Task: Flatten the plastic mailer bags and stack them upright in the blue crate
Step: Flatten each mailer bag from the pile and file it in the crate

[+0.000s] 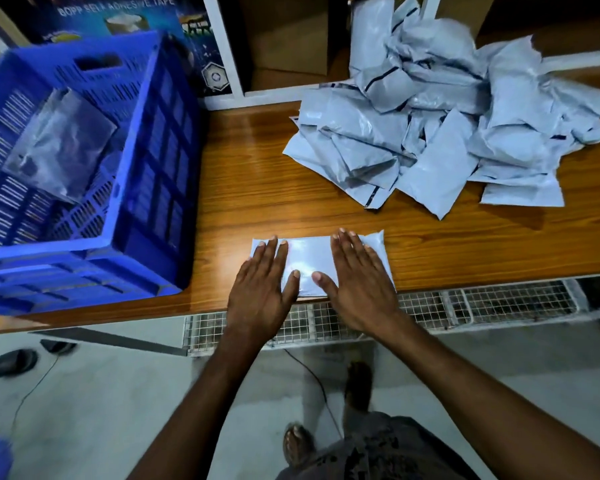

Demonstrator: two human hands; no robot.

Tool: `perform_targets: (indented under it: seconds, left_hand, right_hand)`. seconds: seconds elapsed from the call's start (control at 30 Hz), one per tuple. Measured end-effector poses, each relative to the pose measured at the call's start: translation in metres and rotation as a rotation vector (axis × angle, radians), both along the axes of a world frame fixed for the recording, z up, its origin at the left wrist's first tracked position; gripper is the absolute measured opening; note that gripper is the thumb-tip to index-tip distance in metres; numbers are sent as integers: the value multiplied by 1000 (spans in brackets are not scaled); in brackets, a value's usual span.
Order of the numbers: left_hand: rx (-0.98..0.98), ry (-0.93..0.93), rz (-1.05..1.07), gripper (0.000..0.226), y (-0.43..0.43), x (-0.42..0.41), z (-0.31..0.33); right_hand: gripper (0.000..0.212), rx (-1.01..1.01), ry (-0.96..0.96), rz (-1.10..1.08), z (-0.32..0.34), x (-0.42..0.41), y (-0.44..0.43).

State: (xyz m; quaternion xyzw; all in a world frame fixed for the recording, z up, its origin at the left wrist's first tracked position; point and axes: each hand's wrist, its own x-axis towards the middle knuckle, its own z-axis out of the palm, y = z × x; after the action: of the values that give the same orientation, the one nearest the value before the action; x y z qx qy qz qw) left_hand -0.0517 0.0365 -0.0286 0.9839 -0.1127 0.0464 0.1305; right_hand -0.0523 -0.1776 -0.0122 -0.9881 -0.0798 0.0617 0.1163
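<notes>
A grey plastic mailer bag [310,259] lies flat at the front edge of the wooden table [257,188]. My left hand [262,285] presses on its left half with straight fingers. My right hand [357,278] presses on its right half the same way, thumbs nearly meeting in the middle. A heap of crumpled grey mailer bags [444,109] covers the table's far right. The blue crate [84,161] stands on the left end of the table, with a few flattened bags [63,143] leaning inside it.
White shelving with a dark printed carton [125,15] and brown cardboard boxes [291,39] stands behind the table. A wire-mesh rack [465,303] runs under the table's front edge. Shoes [7,365] and a thin cable lie on the floor at the left.
</notes>
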Motion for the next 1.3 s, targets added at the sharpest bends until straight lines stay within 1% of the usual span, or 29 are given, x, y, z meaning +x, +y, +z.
perform_targets:
  seconds: [0.13, 0.23, 0.3, 0.37, 0.4, 0.43, 0.5, 0.57, 0.63, 0.7, 0.77, 0.8, 0.87, 0.93, 0.97, 1.0, 1.07, 1.13, 1.2, 1.23, 1.3]
  left_hand:
    - [52, 87, 30, 78, 3, -1, 3]
    - [76, 147, 21, 82, 5, -1, 11]
    - [49, 181, 5, 85, 7, 0, 16]
    - [-4, 209, -54, 90, 16, -2, 22]
    - [-9, 201, -86, 93, 23, -5, 23]
    - [6, 184, -124, 95, 30, -9, 23]
    - [51, 153, -211, 95, 40, -19, 21]
    - [36, 126, -260, 83, 48, -27, 17]
    - [-38, 68, -284, 66, 54, -30, 21]
    - [-129, -64, -306, 50, 58, -33, 29]
    - [-262, -151, -275, 33, 59, -40, 45]
    - [-349, -179, -226, 26, 57, -42, 55]
    - [-545, -196, -80, 22, 52, -39, 72]
    - [-694, -181, 20, 28, 46, -29, 82]
    - [-725, -170, 41, 31, 43, -21, 81]
    - [-724, -157, 58, 35, 40, -14, 77]
    - [-646, -121, 105, 48, 35, 1, 64]
    - [-455, -100, 113, 64, 30, 11, 48]
    - [-239, -80, 45, 63, 20, 13, 36]
    - [-163, -46, -4, 60, 13, 12, 31]
    - [-68, 50, -66, 66, 3, 5, 24]
  right_hand:
    - [84, -116, 4, -40, 2, -1, -17]
    - [88, -120, 24, -63, 8, -5, -29]
    - [89, -148, 42, -82, 10, -4, -36]
    - [91, -156, 75, -123, 14, -5, -42]
    - [92, -153, 53, -132, 16, -8, -44]
    - [92, -138, 10, -106, 18, -12, -43]
    - [92, -90, -21, 51, 23, -27, -35]
    - [88, -112, -17, 204, 21, -48, -26]
    - [75, -77, -43, 230, 21, -60, -25]
    - [71, 42, -112, 177, 34, -65, -29]
    - [59, 139, -206, 113, 56, -67, -31]
    - [51, 177, -237, 76, 70, -65, -31]
    - [37, 265, -245, -10, 95, -52, -32]
    - [33, 321, -221, -43, 110, -30, -34]
    - [34, 319, -205, -37, 112, -18, -36]
    - [37, 299, -191, -37, 113, -8, -36]
    - [48, 186, -181, -41, 104, 6, -37]
    - [57, 57, -242, -16, 90, 14, -28]
    - [52, -1, -277, -10, 75, 14, -8]
    - [49, -16, -252, 7, 65, 13, 6]
    - [53, -49, -121, 49, 41, 5, 33]
